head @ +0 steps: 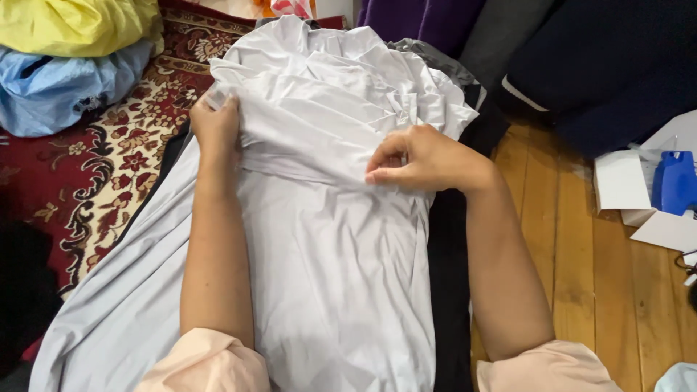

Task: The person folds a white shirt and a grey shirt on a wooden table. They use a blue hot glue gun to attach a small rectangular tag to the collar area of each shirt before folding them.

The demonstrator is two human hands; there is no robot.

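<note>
across the floor, centre: a pale grey-white garment (334, 276) is lying spread lengthwise, smooth thin cloth with soft creases, its far part bunching into folds.
under the garment: a black cloth (449, 290) is showing as a long strip along the right edge, and a thin sliver on the left.
left hand (215, 125): it is reaching forward, arm straight, fingers curling closed over the folded left edge of the garment and pinching it.
right hand (425, 160): wrist is bending inward, thumb and fingertips are closing on a fold line across the middle of the garment; the other fingers are loosely curled.
sleeves: peach cuffs are sitting pushed up at both elbows.
left side: a patterned red rug (94, 167) is lying under the cloth, with a yellow bundle (80, 25) and a blue bundle (58, 87) crowding its far corner.
right side: bare wooden floor (581, 290) is giving open room beside the garment; white cardboard pieces (632, 196) and a blue object (674, 181) are lying near the edge.
far edge: dark purple and navy fabrics (581, 58) are pressing close behind the folds.
</note>
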